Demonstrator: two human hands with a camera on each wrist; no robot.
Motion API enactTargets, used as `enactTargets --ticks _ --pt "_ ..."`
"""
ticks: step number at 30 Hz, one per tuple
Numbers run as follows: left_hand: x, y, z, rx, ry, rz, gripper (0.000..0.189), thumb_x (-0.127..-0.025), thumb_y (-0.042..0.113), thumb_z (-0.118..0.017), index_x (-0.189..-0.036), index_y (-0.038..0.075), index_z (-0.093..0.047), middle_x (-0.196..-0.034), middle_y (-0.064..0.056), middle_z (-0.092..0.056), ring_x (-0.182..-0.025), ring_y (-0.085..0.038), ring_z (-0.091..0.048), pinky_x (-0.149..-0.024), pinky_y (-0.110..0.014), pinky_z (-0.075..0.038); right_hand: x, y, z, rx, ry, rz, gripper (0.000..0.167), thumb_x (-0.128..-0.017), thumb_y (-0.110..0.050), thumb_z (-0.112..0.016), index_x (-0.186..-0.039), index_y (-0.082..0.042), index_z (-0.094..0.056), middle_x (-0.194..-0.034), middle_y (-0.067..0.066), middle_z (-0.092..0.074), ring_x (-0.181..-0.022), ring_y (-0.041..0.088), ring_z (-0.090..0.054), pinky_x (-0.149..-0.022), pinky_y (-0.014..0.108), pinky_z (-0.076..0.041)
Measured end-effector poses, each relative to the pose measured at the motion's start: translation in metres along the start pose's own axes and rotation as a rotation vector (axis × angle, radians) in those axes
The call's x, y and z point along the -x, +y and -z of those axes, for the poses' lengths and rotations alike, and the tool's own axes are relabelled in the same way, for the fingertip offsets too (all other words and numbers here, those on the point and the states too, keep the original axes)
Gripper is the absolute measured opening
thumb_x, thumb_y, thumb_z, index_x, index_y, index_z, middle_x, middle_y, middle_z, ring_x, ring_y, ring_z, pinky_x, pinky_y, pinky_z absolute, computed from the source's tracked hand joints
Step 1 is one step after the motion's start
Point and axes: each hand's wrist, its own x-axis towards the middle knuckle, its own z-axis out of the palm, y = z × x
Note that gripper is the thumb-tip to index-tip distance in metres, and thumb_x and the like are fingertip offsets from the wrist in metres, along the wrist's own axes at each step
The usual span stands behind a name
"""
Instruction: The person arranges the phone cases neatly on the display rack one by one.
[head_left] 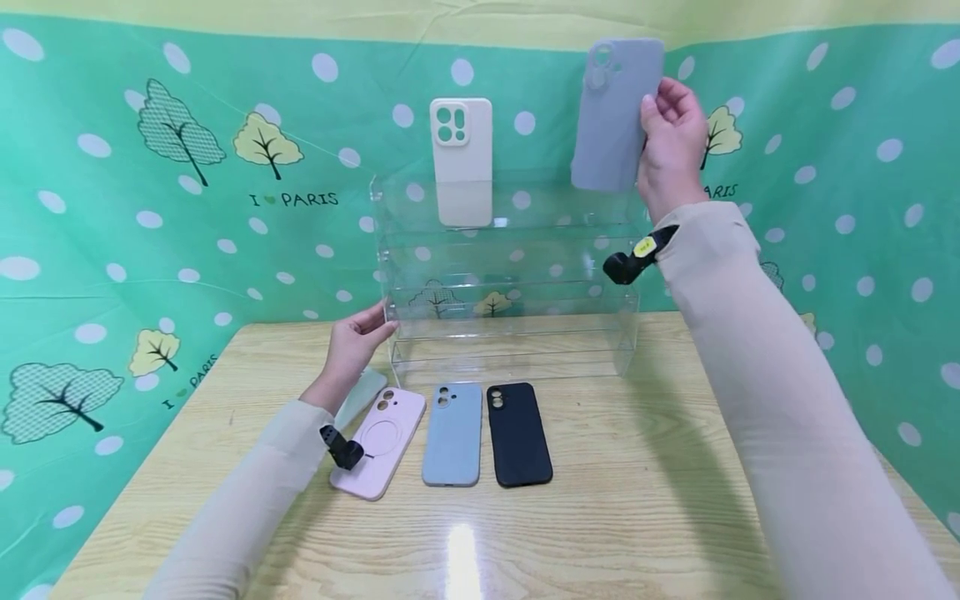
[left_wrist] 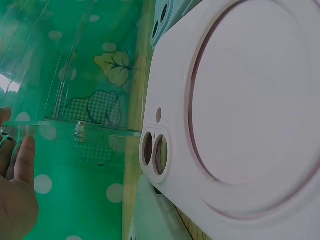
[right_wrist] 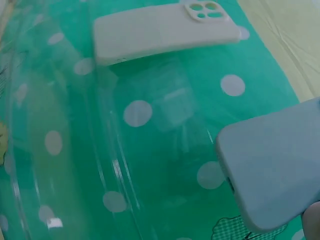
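Observation:
My right hand [head_left: 675, 137] pinches a grey-blue phone case [head_left: 618, 117] by its right edge, at the upper right end of a clear acrylic display rack [head_left: 517, 250]. In the right wrist view the lower end of this phone case [right_wrist: 275, 165] shows beside the rack's clear panels. A white phone case [head_left: 463, 167] stands upright on the rack's top tier, left of the held one. My left hand [head_left: 354, 342] holds the rack's left side panel, thumb in front and fingers behind; the left wrist view shows the fingers [left_wrist: 24, 162] at that panel.
In front of the rack lie a pink phone case [head_left: 382, 446] with a ring, a light blue one [head_left: 453, 433] and a black one [head_left: 520, 433]. A pale green case [head_left: 362, 396] lies partly under the pink one. A patterned green cloth [head_left: 247, 225] hangs behind the wooden table [head_left: 600, 517].

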Motion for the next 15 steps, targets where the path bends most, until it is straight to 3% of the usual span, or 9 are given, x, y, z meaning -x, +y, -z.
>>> enactTargets --ticks 6,10,15 --pt "0.0 0.0 0.0 -0.011 0.003 0.004 0.046 -0.086 0.015 -0.07 -0.13 0.01 -0.056 -0.126 -0.015 -0.059 -0.101 -0.005 -0.063 -0.086 -0.017 -0.051 -0.009 0.005 -0.004 -0.114 0.021 0.014 0.017 -0.09 0.005 -0.056 -0.103 -0.004 -0.061 -0.106 0.007 -0.062 -0.093 0.013 -0.061 -0.084 0.021 -0.05" --pt "0.001 0.001 -0.001 -0.003 -0.003 -0.001 0.046 -0.086 0.014 -0.07 -0.13 0.01 -0.056 -0.126 -0.016 -0.059 -0.1 -0.004 -0.063 -0.087 -0.018 -0.051 -0.01 0.01 -0.008 -0.124 0.027 0.047 0.019 -0.089 0.005 -0.056 -0.102 -0.007 -0.061 -0.106 0.007 -0.062 -0.093 0.013 -0.061 -0.085 0.022 -0.05" --pt "0.0 0.0 0.0 0.0 -0.004 -0.006 0.047 -0.086 0.015 -0.07 -0.13 0.009 -0.056 -0.125 -0.016 -0.059 -0.096 -0.001 -0.063 -0.086 -0.017 -0.052 -0.009 0.018 -0.012 -0.102 -0.027 0.079 0.021 -0.088 0.005 -0.057 -0.104 -0.009 -0.06 -0.107 0.007 -0.062 -0.097 0.013 -0.061 -0.089 0.022 -0.049"
